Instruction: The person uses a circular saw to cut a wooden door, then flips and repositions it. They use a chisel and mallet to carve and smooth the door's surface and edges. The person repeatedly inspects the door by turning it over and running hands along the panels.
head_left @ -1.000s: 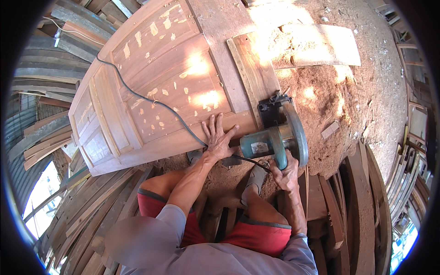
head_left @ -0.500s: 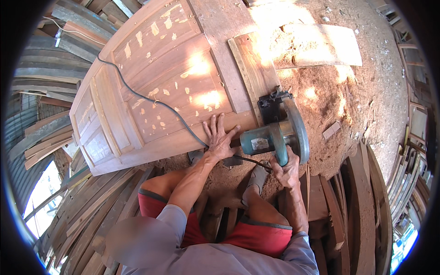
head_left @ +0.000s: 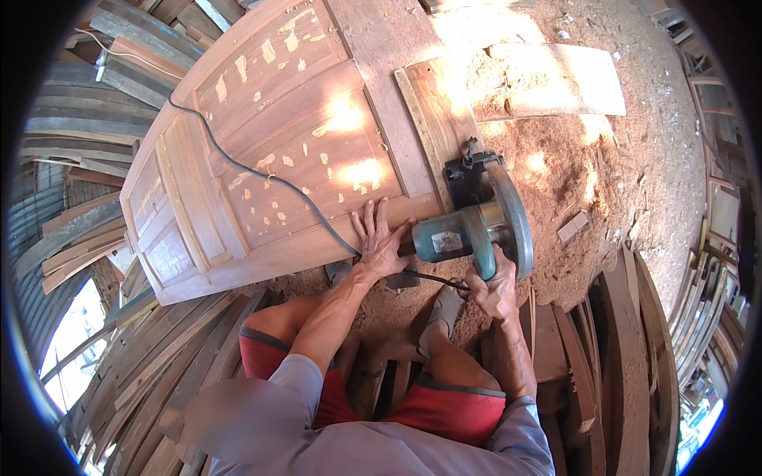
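A wooden panel door (head_left: 282, 135) with light patches lies across my view. My left hand (head_left: 379, 246) presses on its lower rail, fingers spread, beside the saw's teal motor. My right hand (head_left: 493, 287) is wrapped round the rear handle of the circular saw (head_left: 447, 236). The saw's dark base sits at the door's right end, by a straight board (head_left: 429, 107) lying on the door. A grey power cord (head_left: 309, 208) runs over the door; a black cord passes under the saw toward my right hand.
Timber stacks (head_left: 151, 373) lie at lower left, upper left and lower right (head_left: 635, 357). Sawdust (head_left: 556, 198) covers the ground right of the door, with a small block (head_left: 573, 225) in it. A pale sheet (head_left: 563, 79) lies at upper right. My knees and feet are below the door's near edge.
The saw and my right hand have moved slightly forward, up the picture along the board. My left hand and the door have hardly moved.
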`<action>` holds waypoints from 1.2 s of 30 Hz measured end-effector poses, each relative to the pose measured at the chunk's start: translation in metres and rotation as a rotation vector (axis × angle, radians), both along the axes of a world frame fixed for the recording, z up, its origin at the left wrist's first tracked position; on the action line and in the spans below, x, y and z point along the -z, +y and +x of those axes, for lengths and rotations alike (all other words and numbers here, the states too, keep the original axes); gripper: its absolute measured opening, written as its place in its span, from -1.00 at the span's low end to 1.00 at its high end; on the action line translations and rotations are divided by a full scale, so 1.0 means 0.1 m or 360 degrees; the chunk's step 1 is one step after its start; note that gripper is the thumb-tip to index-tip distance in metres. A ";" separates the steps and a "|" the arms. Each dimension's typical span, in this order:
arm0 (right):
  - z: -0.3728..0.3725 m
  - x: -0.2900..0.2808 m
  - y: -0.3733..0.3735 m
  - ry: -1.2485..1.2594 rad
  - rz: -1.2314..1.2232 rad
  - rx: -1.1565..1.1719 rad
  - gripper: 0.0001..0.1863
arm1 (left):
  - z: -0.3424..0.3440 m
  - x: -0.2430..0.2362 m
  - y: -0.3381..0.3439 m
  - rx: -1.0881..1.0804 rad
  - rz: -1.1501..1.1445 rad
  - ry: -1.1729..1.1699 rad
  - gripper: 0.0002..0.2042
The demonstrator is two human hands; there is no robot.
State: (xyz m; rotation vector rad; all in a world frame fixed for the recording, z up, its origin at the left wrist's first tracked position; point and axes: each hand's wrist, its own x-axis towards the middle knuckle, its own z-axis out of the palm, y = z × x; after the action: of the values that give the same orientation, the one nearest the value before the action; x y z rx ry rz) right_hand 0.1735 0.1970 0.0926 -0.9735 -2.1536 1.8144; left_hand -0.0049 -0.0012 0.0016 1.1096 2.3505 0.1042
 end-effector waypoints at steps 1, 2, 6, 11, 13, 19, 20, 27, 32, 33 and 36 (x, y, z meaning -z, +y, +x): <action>-0.02 -0.01 0.00 -0.0001 -0.0013 0.0009 -0.88 | 0.00 0.01 -0.01 0.0019 -0.0012 0.0018 -0.13; -0.03 -0.01 0.00 0.0001 -0.0025 0.0022 -0.88 | -0.01 0.00 0.00 0.0017 -0.0005 0.0015 -0.13; -0.03 0.02 0.02 -0.0033 -0.0029 0.0004 -0.87 | 0.00 -0.01 0.01 -0.0004 -0.0020 0.0008 -0.16; -0.12 -0.02 0.03 -0.0065 -0.0015 0.0011 -0.87 | -0.01 -0.03 0.03 -0.0014 -0.0042 -0.0021 -0.17; -0.12 0.02 0.05 -0.0039 0.0009 -0.0005 -0.87 | -0.01 -0.05 0.05 -0.0015 -0.0106 -0.0040 -0.12; -0.17 0.04 0.06 0.0003 0.0059 -0.0022 -0.86 | 0.00 -0.05 0.05 -0.0021 -0.0070 -0.0035 -0.14; -0.18 0.05 0.07 -0.0004 0.0056 -0.0026 -0.86 | 0.00 -0.04 0.04 -0.0023 -0.0058 -0.0035 -0.14; -0.27 0.01 0.09 -0.0054 0.0061 0.0002 -0.82 | 0.00 -0.02 0.03 -0.0038 0.0053 -0.0037 -0.26; -0.28 0.02 0.10 -0.0091 0.0030 -0.0011 -0.82 | 0.00 -0.04 0.04 -0.0051 0.0097 -0.0049 -0.32; -0.29 0.01 0.11 -0.0106 0.0041 -0.0012 -0.82 | 0.00 -0.04 0.04 -0.0047 0.0077 -0.0058 -0.31; -0.32 -0.04 0.12 -0.0114 0.0024 -0.0001 -0.81 | 0.00 -0.03 0.05 -0.0019 0.0004 -0.0036 -0.16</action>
State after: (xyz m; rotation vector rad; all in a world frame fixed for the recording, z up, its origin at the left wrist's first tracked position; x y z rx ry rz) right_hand 0.1410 0.2090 0.0966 -1.0503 -2.2054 1.7873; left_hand -0.0049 0.0034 0.0044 1.0903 2.3377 0.1235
